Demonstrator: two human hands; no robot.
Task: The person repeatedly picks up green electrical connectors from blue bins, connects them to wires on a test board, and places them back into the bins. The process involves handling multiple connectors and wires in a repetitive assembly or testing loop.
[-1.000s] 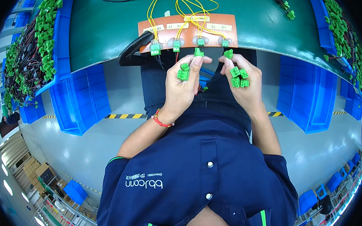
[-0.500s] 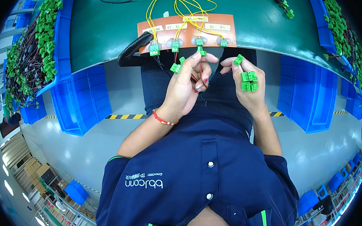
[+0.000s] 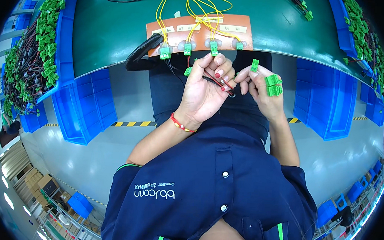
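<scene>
At the worktop's near edge, the left hand's grip pinches a green plug, seemingly steadying it against the socket, while the right hand pinches a second plug, other plugs fanned behind.

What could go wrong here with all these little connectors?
The right hand holds several green connectors at once, so one might slip. The left hand has its fingertips at another green connector at the edge of the orange board; a crooked push could strain it. Yellow wires cross one another over the board and could tangle.
</scene>
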